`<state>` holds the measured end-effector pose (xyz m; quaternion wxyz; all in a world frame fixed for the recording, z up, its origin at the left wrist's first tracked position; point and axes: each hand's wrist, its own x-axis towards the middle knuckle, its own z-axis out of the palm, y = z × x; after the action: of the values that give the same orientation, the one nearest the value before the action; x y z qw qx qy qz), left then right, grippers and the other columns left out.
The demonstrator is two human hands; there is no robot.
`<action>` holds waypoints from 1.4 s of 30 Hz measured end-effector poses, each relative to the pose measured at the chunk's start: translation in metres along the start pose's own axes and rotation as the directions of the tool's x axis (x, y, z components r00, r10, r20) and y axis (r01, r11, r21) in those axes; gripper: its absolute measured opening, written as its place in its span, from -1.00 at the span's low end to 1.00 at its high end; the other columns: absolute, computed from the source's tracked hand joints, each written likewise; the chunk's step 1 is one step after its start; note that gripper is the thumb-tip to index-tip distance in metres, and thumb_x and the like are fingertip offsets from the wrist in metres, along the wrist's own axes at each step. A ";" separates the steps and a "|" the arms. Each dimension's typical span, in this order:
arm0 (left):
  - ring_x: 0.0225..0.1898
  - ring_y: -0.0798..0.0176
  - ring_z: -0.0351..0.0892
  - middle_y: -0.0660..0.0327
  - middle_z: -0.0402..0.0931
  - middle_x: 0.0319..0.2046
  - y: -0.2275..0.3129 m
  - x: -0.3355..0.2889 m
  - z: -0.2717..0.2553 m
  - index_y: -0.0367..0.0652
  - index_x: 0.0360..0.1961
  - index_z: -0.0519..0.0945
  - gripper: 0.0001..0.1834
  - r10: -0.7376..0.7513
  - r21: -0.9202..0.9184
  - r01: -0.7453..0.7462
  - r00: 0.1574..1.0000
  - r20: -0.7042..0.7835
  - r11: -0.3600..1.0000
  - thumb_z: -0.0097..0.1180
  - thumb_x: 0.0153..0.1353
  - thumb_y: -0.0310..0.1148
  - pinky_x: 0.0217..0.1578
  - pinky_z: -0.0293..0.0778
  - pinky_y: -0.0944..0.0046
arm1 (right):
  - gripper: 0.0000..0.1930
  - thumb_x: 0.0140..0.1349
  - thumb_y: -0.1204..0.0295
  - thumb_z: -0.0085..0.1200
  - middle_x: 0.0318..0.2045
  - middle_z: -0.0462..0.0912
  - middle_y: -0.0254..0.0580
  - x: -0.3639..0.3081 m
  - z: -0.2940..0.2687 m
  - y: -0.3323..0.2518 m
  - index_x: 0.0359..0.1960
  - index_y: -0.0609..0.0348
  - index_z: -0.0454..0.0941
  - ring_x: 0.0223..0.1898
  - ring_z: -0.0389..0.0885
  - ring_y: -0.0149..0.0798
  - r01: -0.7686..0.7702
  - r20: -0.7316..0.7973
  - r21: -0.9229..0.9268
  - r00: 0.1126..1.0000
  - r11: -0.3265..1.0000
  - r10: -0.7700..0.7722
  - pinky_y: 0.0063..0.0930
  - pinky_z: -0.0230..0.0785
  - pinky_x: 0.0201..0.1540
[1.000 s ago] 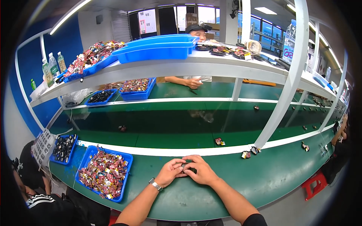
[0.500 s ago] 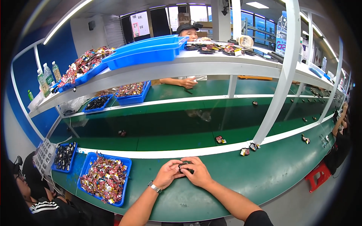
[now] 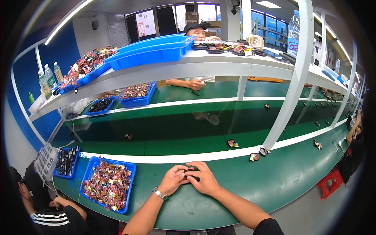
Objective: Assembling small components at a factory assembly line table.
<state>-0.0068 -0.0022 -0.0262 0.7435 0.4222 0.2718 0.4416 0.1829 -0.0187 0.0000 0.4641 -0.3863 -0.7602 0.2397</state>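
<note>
In front of me, over the green bench, my two hands meet around one small black piece [image 3: 189, 171], perhaps a casing; the fingers cover most of it. My left hand [image 3: 171, 181], a metal watch on its wrist, pinches the piece from the left. From the other side my right hand [image 3: 206, 181] grips it with thumb and fingers. A blue tray [image 3: 133, 172] heaped with small red, yellow and white wired parts [image 3: 106, 184] stands to the left of my left hand.
A smaller blue bin [image 3: 74, 174] of black pieces is at far left, near a seated person. Small assemblies [image 3: 254, 156] lie by the white rail and on the green belt [image 3: 176, 147] beyond. A white shelf post [image 3: 288, 82] rises at right; another person sits opposite.
Both hands stay almost in place around the black piece, the fingers shifting slightly. Parts on the belt have slid a little to the right. The person at far left has turned and moved an arm.
</note>
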 end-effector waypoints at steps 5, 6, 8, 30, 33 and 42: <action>0.14 0.15 0.53 0.00 0.46 0.17 -0.001 0.000 -0.001 -0.17 0.06 0.41 -0.71 0.007 -0.037 -0.005 0.999 0.040 0.999 0.11 0.36 -0.39 0.14 0.52 0.06 | -0.82 0.07 0.55 0.24 0.06 0.58 -0.20 -0.004 0.005 0.006 -0.25 0.09 0.72 0.17 0.45 -0.06 0.029 -0.067 -0.062 0.997 0.998 -0.034 -0.24 0.40 0.16; 0.14 0.15 0.53 0.00 0.46 0.17 -0.001 0.000 0.001 -0.17 0.06 0.41 -0.71 0.004 -0.033 -0.003 0.999 0.039 0.999 0.11 0.36 -0.39 0.14 0.52 0.06 | -0.82 0.07 0.55 0.24 0.06 0.58 -0.20 -0.004 0.004 0.005 -0.25 0.09 0.72 0.17 0.45 -0.06 0.029 -0.071 -0.059 0.997 0.998 -0.033 -0.24 0.40 0.16; 0.13 0.15 0.53 0.02 0.47 0.15 0.000 0.000 0.004 -0.18 0.05 0.41 -0.72 0.010 -0.020 -0.010 1.000 0.023 1.000 0.10 0.37 -0.40 0.15 0.52 0.05 | -0.80 0.07 0.56 0.23 0.08 0.57 -0.18 -0.004 0.003 0.004 -0.23 0.10 0.71 0.19 0.43 -0.04 0.012 -0.080 -0.012 0.997 1.000 -0.013 -0.23 0.36 0.19; 0.04 0.22 0.57 0.11 0.55 0.02 0.001 0.000 0.004 -0.19 0.10 0.38 -0.71 0.000 -0.011 0.000 0.998 -0.057 1.000 0.02 0.39 -0.46 0.10 0.53 0.11 | -0.78 -0.03 0.58 0.29 -0.25 0.58 -0.26 0.004 0.004 -0.005 -0.29 0.10 0.66 -0.21 0.57 -0.17 0.220 -0.138 -0.332 0.951 0.917 -0.278 -0.37 0.51 -0.28; 0.04 0.21 0.57 0.10 0.55 0.01 0.001 0.001 0.004 -0.18 0.10 0.38 -0.71 -0.006 -0.019 0.005 0.999 -0.050 1.000 0.01 0.39 -0.47 0.11 0.53 0.10 | -0.77 -0.03 0.57 0.29 -0.26 0.57 -0.26 0.003 0.005 -0.007 -0.28 0.11 0.66 -0.22 0.57 -0.17 0.199 -0.130 -0.340 0.958 0.919 -0.255 -0.35 0.51 -0.28; 0.06 0.22 0.56 0.11 0.54 0.04 -0.001 0.001 0.007 -0.22 0.11 0.36 -0.74 -0.025 0.004 0.025 0.998 -0.061 1.000 -0.08 0.43 -0.49 0.12 0.54 0.14 | -0.76 -0.04 0.58 0.28 -0.29 0.57 -0.28 0.004 0.004 -0.002 -0.27 0.11 0.65 -0.24 0.57 -0.19 0.222 -0.102 -0.403 0.953 0.888 -0.284 -0.37 0.51 -0.25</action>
<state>-0.0008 -0.0045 -0.0233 0.7394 0.4069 0.3006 0.4441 0.1769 -0.0167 0.0019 0.4646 -0.3853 -0.7973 -0.0090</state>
